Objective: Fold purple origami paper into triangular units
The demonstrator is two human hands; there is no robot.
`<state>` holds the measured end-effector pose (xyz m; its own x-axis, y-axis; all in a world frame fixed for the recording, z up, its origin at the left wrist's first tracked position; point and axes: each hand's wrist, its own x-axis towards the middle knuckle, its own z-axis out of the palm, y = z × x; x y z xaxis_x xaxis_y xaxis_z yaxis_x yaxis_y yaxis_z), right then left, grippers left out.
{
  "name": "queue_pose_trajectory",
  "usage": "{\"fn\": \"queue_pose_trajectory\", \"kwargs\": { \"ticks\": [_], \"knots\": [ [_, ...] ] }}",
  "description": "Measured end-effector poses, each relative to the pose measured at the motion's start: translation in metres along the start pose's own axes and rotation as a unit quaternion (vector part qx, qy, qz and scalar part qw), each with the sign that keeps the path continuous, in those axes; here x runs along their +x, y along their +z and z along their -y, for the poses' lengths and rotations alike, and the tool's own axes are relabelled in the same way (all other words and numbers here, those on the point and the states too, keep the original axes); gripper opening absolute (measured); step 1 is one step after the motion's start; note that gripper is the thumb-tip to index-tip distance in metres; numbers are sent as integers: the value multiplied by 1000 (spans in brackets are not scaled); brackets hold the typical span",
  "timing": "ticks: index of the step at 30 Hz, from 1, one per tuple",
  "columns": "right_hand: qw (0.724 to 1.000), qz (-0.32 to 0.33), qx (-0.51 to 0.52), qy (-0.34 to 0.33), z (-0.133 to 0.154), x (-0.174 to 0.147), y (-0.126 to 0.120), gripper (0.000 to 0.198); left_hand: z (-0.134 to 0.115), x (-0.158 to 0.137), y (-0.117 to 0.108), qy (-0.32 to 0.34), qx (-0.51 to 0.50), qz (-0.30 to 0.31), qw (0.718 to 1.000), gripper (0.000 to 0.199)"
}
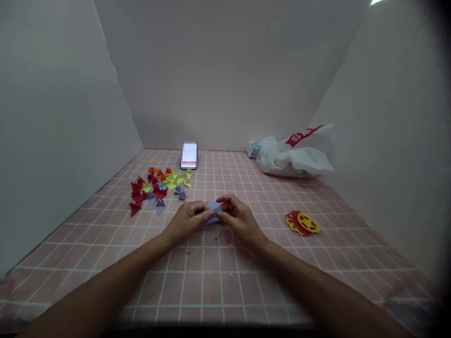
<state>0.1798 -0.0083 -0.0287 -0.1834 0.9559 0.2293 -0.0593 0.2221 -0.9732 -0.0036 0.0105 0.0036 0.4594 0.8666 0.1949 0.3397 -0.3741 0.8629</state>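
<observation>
Between my two hands is a small piece of light purple paper [213, 206], held up a little above the checked tablecloth. My left hand [188, 217] pinches its left side between thumb and fingers. On the right side, my right hand [239, 218] grips the paper with the thumb in front and the fingers behind. Parts of the paper are hidden by the fingers, so its folds cannot be made out fully. Left of my hands lies a cluster of small folded paper pieces [158, 192] in red, orange, yellow-green, blue and purple.
A phone with a lit screen [189, 155] stands upright at the back. A white plastic bag [296, 157] with red print lies at the back right. Red and yellow cut-out discs [303, 223] are stacked on the right. Pale walls enclose the pink checked tablecloth [225, 291].
</observation>
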Motion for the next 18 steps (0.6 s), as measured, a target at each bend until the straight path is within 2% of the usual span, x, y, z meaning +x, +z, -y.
{"fn": "queue_pose_trajectory", "kwargs": {
  "ticks": [13, 18],
  "knots": [
    [1000, -3, -7, 5, 1, 0, -2, 22, 1, -1, 1, 38, 42, 6, 998, 29],
    [999, -12, -34, 20, 3, 0, -2, 11, 1, -1, 1, 39, 37, -1, 999, 28]
  ]
}}
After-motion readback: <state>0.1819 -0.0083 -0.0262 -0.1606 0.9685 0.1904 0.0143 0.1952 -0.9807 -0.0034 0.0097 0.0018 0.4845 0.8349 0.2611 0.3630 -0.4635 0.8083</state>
